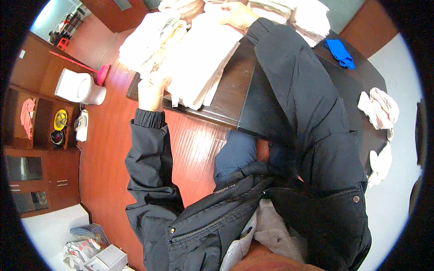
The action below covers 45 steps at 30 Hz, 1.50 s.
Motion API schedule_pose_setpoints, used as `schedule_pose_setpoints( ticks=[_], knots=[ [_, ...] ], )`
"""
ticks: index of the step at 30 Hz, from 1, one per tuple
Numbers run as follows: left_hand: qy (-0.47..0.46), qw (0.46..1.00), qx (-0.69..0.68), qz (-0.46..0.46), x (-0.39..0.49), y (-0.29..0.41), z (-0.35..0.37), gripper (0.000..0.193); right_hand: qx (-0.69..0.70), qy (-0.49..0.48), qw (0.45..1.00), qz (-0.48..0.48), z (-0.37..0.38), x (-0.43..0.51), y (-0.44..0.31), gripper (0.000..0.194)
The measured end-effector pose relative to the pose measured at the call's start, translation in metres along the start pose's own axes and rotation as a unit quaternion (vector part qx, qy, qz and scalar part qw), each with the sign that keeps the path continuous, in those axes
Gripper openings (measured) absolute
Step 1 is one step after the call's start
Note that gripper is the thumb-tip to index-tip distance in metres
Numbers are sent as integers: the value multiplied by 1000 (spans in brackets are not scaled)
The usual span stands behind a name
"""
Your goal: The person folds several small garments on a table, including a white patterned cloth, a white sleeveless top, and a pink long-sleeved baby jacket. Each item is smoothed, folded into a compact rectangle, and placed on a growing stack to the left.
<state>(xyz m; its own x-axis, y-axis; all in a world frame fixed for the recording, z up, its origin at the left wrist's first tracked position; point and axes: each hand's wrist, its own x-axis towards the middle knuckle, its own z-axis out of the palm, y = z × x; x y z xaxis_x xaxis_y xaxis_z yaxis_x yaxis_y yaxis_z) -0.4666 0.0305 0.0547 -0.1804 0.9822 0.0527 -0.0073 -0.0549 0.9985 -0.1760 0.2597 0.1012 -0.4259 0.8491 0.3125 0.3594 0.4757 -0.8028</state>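
A folded white cloth (200, 57) lies in front of me on a dark wooden table (234, 88), its layered edges hanging over the near side. At its near left corner, my left hand (154, 89) grips the fabric; glare hides the fingertips. Farther off, my right hand (239, 15) pinches the cloth's far part between thumb and fingers. To the left is a pile of white and cream cloths (149, 44), touching the one I hold. More folded cloths (308, 18) are stacked at the back right, beyond my right wrist.
A blue cloth (340, 54), a crumpled pale pink cloth (381, 108) and a white cloth (379, 164) lie on the table's right part. On the left floor stand a white toilet (79, 86) and a pink broom (103, 74). Wooden shelves (40, 118) line the left wall.
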Motion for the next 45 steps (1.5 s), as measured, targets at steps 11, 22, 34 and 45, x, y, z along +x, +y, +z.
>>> schedule_pose_setpoints(
  ticks=[11, 22, 34, 45],
  knots=[
    [135, 703, 646, 265, -42, 39, 30, 60, -240, 104, 934, -243, 55, -7, 14, 39],
    [-143, 745, 564, 325, -24, -26, 50, 88, -348, 30, 865, -361, 83, -26, 47, 38],
    [-96, 725, 567, 379, -41, 13, 85, 86, -375, 127, 805, -442, 41, -68, 12, 26],
    [-131, 863, 169, 458, -72, 33, 285, 36, -423, 204, 875, -119, -118, -317, 9, 21]
  ],
)
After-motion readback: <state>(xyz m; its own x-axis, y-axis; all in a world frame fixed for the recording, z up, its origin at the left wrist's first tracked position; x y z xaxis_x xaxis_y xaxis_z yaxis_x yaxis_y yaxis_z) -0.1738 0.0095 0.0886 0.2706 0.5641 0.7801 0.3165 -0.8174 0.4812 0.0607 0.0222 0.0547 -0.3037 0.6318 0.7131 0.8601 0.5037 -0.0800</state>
